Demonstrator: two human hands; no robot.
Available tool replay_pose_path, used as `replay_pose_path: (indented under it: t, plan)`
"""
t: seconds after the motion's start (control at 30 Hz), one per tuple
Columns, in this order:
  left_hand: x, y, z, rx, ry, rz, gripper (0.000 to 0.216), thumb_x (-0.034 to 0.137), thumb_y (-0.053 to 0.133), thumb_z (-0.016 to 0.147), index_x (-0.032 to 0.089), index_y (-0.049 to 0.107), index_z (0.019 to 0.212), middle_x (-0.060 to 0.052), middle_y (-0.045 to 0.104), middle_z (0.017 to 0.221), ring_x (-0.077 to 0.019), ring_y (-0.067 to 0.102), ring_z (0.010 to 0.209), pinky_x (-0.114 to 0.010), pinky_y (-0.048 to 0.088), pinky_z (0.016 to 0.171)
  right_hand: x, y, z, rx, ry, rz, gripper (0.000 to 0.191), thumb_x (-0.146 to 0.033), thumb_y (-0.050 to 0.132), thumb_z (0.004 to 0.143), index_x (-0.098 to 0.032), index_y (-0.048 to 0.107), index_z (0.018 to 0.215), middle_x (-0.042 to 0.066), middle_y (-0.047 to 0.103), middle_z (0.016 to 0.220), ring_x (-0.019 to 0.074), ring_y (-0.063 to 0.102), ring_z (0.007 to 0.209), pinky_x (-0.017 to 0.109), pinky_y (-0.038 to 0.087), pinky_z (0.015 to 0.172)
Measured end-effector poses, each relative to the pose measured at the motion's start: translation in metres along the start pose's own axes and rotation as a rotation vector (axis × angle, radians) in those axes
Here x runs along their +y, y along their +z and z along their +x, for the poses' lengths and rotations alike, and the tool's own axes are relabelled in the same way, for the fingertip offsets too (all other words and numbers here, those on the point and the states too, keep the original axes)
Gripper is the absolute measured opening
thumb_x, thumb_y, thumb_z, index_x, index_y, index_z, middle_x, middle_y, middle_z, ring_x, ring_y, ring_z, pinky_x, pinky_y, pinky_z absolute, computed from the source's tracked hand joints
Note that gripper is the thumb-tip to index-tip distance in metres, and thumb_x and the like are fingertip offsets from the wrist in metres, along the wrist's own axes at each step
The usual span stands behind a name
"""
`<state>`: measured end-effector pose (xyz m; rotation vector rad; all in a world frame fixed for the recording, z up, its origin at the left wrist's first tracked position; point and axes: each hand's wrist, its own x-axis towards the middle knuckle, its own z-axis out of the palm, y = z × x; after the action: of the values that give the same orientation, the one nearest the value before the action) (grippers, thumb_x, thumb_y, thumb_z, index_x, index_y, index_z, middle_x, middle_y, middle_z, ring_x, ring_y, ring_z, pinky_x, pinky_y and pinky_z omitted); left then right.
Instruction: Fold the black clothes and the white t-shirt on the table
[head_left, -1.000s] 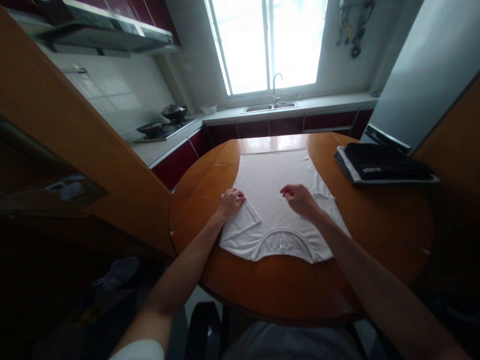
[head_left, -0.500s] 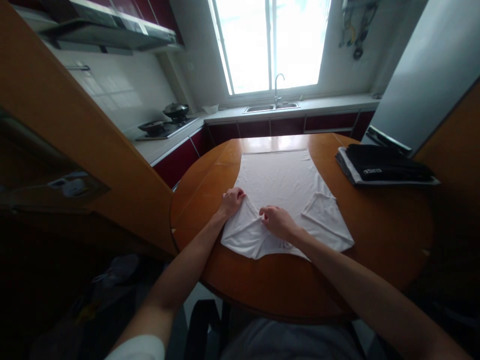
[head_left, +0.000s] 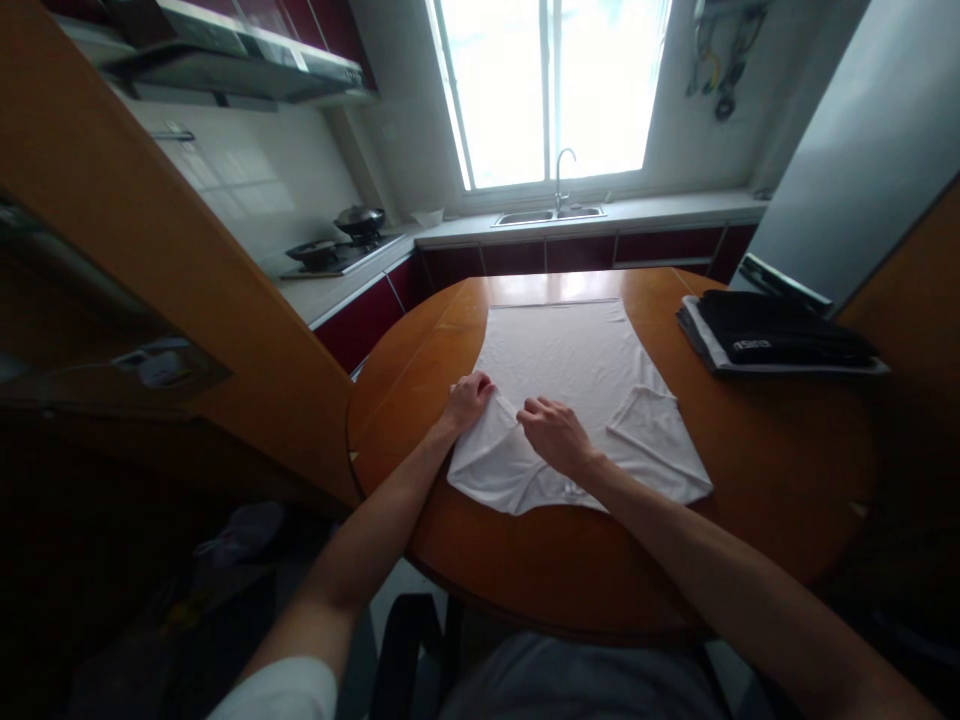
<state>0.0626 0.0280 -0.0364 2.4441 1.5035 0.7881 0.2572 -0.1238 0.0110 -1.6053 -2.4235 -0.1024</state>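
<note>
A white T-shirt (head_left: pixel 555 350) lies spread on the round wooden table (head_left: pixel 555 580), its hem towards the window and its neckline towards me. My left hand (head_left: pixel 470 398) is closed on the edge of the left sleeve, fingers pinched at the shirt's side. My right hand (head_left: pixel 556 437) is closed as well, its fingertips pinching the inner end of the same sleeve's cloth over the shirt's front. The right sleeve lies folded inward with some creases. My right hand and wrist hide part of the neck area.
A stack of folded dark and grey clothes (head_left: pixel 780 335) sits at the table's right side. Beyond the table are a counter with a sink (head_left: pixel 547 216) and a stove with pans (head_left: pixel 360 222). A fridge (head_left: pixel 847 150) stands on the right, a wooden door frame (head_left: pixel 187 300) on the left.
My right hand has moved slightly away from me, lifting the sleeve cloth a little. Print near the neckline is now mostly covered. My left hand stays at the shirt's edge; the view has shifted slightly.
</note>
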Motion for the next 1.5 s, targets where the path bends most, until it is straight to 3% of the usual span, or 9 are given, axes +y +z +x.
replay_pose_path:
  t: [0.2, 0.4, 0.5, 0.6, 0.73, 1.1, 1.3, 1.4, 1.5]
  plan:
    - [0.006, -0.005, -0.001, -0.026, 0.003, 0.011, 0.012, 0.03, 0.06, 0.093, 0.022, 0.068, 0.094, -0.004, 0.072, 0.093, -0.0234, 0.065, 0.094, -0.036, 0.046, 0.088, -0.001, 0.0, -0.004, -0.091, 0.014, 0.032, 0.025, -0.014, 0.047, 0.097, -0.02, 0.07, 0.098, 0.01, 0.069, 0.105, 0.0214, 0.06, 0.099, 0.03, 0.044, 0.085]
    - [0.02, -0.02, -0.01, 0.053, 0.133, 0.053, 0.018, 0.026, 0.055, 0.097, 0.022, 0.071, 0.102, -0.007, 0.07, 0.112, -0.0237, 0.063, 0.111, -0.039, 0.045, 0.1, -0.004, -0.008, -0.009, -0.001, 0.112, 0.107, 0.024, -0.016, 0.046, 0.098, -0.02, 0.069, 0.1, 0.009, 0.069, 0.104, 0.0211, 0.061, 0.098, 0.029, 0.043, 0.084]
    - [0.028, -0.023, -0.021, -0.075, 0.231, 0.069, 0.026, 0.027, 0.051, 0.1, 0.023, 0.071, 0.116, -0.008, 0.068, 0.126, -0.0222, 0.061, 0.121, -0.037, 0.043, 0.108, -0.003, -0.012, -0.01, 0.005, 0.149, 0.137, 0.025, -0.02, 0.044, 0.101, -0.021, 0.069, 0.099, 0.009, 0.069, 0.103, 0.0206, 0.062, 0.097, 0.028, 0.042, 0.083]
    - [0.032, -0.023, -0.035, -0.238, 0.266, 0.149, 0.043, 0.037, 0.046, 0.103, 0.022, 0.057, 0.142, -0.011, 0.05, 0.153, -0.0267, 0.044, 0.143, -0.046, 0.034, 0.118, 0.002, -0.015, -0.011, 0.033, 0.194, 0.147, 0.027, -0.022, 0.043, 0.102, -0.021, 0.07, 0.098, 0.008, 0.069, 0.101, 0.0199, 0.063, 0.096, 0.028, 0.042, 0.081]
    - [0.034, -0.031, -0.054, -0.228, 0.234, 0.209, 0.056, 0.043, 0.033, 0.107, 0.021, 0.034, 0.158, -0.011, 0.024, 0.168, -0.0279, 0.015, 0.156, -0.055, 0.019, 0.124, 0.01, -0.019, -0.012, 0.076, 0.234, 0.179, 0.029, -0.024, 0.042, 0.103, -0.022, 0.07, 0.098, 0.007, 0.07, 0.102, 0.0193, 0.063, 0.095, 0.027, 0.041, 0.08]
    - [0.037, -0.036, -0.081, -0.332, 0.26, 0.214, 0.055, 0.047, 0.034, 0.106, 0.026, 0.039, 0.157, -0.008, 0.03, 0.166, -0.0283, 0.019, 0.156, -0.054, 0.017, 0.124, 0.017, -0.027, -0.012, 0.18, 0.28, 0.282, 0.027, -0.024, 0.045, 0.1, -0.022, 0.071, 0.093, 0.005, 0.071, 0.097, 0.0174, 0.065, 0.09, 0.026, 0.042, 0.077]
    - [0.033, -0.038, -0.085, -0.324, 0.217, 0.164, 0.056, 0.044, 0.031, 0.106, 0.024, 0.038, 0.157, -0.009, 0.028, 0.166, -0.0281, 0.02, 0.155, -0.054, 0.018, 0.124, 0.051, -0.053, -0.023, 0.41, 0.334, 0.477, 0.027, -0.024, 0.048, 0.094, -0.019, 0.074, 0.098, 0.008, 0.074, 0.099, 0.0192, 0.067, 0.087, 0.029, 0.05, 0.08]
    - [0.027, -0.036, -0.086, -0.373, 0.227, 0.191, 0.057, 0.048, 0.04, 0.104, 0.027, 0.039, 0.157, -0.009, 0.029, 0.166, -0.0314, 0.018, 0.155, -0.057, 0.018, 0.123, 0.083, -0.063, -0.044, 0.545, 0.423, 0.548, 0.034, -0.026, 0.045, 0.092, -0.017, 0.072, 0.111, 0.011, 0.075, 0.103, 0.0215, 0.069, 0.088, 0.033, 0.054, 0.078]
    - [0.023, -0.034, -0.077, -0.379, 0.248, 0.207, 0.058, 0.05, 0.041, 0.103, 0.028, 0.038, 0.157, -0.009, 0.029, 0.166, -0.0316, 0.019, 0.155, -0.059, 0.019, 0.122, 0.12, -0.062, -0.066, 0.566, 0.527, 0.521, 0.04, -0.023, 0.044, 0.089, -0.016, 0.069, 0.12, 0.011, 0.076, 0.103, 0.0228, 0.07, 0.09, 0.035, 0.055, 0.082]
